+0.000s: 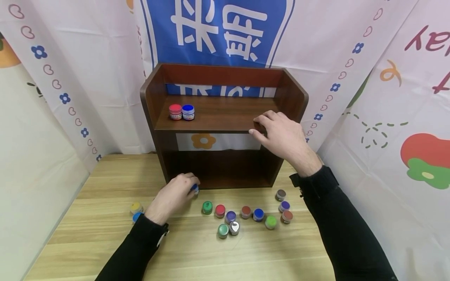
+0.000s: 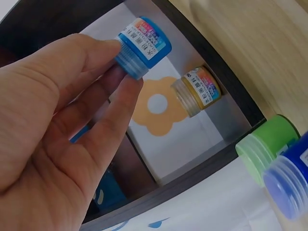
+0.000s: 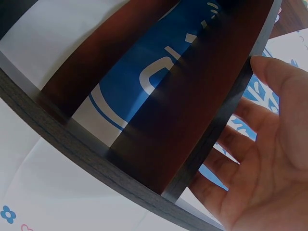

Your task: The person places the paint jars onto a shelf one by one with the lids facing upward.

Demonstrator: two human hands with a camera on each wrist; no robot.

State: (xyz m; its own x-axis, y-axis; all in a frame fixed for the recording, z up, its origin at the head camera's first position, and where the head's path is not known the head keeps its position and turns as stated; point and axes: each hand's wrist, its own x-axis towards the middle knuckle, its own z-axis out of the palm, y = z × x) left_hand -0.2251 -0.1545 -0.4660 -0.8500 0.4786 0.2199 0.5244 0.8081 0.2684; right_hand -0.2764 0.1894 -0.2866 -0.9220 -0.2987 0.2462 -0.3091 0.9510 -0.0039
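Observation:
My left hand is low in front of the shelf unit's lower left part. It pinches a small light-blue paint jar between thumb and fingertips. In the left wrist view a yellow paint jar appears beyond the held one, framed by the shelf unit. My right hand rests at the right end of the middle board of the dark brown shelf unit. In the right wrist view its thumb touches the board's edge, and the other fingertips are hidden behind it. Nothing shows in its grip.
On the upper level stand a red jar and a blue jar, side by side at the left. Several more paint jars, including a green one, stand on the wooden table. A yellow jar is beside my left forearm.

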